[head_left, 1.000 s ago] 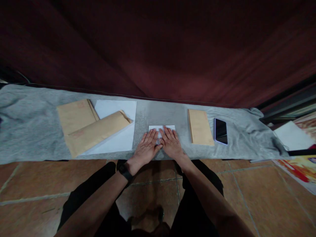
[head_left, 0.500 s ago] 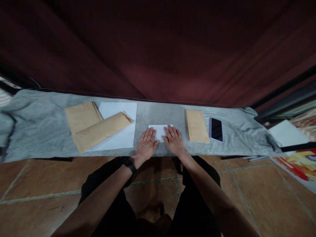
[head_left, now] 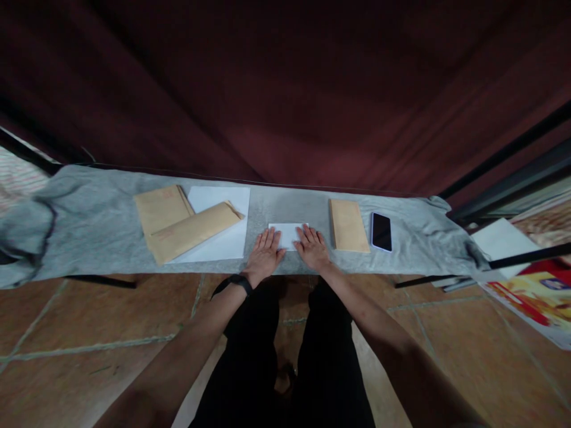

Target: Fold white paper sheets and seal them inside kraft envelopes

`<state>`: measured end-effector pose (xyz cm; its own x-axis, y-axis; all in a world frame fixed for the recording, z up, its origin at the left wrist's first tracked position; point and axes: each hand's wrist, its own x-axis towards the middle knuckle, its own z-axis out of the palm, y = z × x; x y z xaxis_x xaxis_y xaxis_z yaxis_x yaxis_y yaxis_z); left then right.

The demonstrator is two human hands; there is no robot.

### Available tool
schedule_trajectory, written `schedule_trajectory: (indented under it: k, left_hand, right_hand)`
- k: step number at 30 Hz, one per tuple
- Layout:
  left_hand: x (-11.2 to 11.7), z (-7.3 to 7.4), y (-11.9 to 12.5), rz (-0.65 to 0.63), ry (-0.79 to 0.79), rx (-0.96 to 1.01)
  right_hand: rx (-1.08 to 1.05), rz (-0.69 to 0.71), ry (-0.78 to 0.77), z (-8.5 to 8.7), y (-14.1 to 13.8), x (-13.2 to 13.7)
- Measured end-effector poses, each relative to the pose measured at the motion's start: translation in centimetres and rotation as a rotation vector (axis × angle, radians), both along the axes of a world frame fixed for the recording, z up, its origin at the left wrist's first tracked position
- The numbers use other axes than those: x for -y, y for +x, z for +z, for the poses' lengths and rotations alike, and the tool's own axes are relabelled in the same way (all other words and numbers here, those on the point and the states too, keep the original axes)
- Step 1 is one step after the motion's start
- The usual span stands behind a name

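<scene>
A small white rectangle of paper [head_left: 288, 235], seemingly folded, lies flat on the grey cloth in front of me. My left hand [head_left: 264, 252] rests palm down over its left end, fingers stretched out. Over the right end lies my right hand [head_left: 313, 248], also flat with its fingers slightly spread. The paper's ends are hidden under the hands; its middle shows between the two thumbs. To the right of my right hand is a stack of brown envelopes [head_left: 350, 226].
A phone [head_left: 382, 232] lies right of the envelopes. At left, brown envelopes [head_left: 196, 230] overlap larger white paper sheets [head_left: 232, 241]. The grey cloth [head_left: 289, 205] covers a narrow table before a dark red curtain [head_left: 285, 119]. A printed colourful sheet [head_left: 535, 297] is at far right.
My view has shifted slightly, and my legs have drawn closer together below the table. Both hands stay flat on the small paper.
</scene>
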<state>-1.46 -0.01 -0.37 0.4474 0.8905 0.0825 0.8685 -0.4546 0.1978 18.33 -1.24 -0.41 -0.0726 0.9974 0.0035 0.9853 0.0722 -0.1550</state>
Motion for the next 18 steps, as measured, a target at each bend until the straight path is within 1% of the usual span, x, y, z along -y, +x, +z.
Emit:
schedule_trajectory:
  k: [11,18]
  left_hand:
    - [0.32,0.07,0.00,0.019,0.025,-0.001]
    - [0.23,-0.32,0.16,0.033,0.020,0.002]
  right_hand:
    - [-0.022,-0.024,0.000,0.54,-0.16,0.42]
    - [-0.034,-0.020,0.032,0.23,-0.08,0.36]
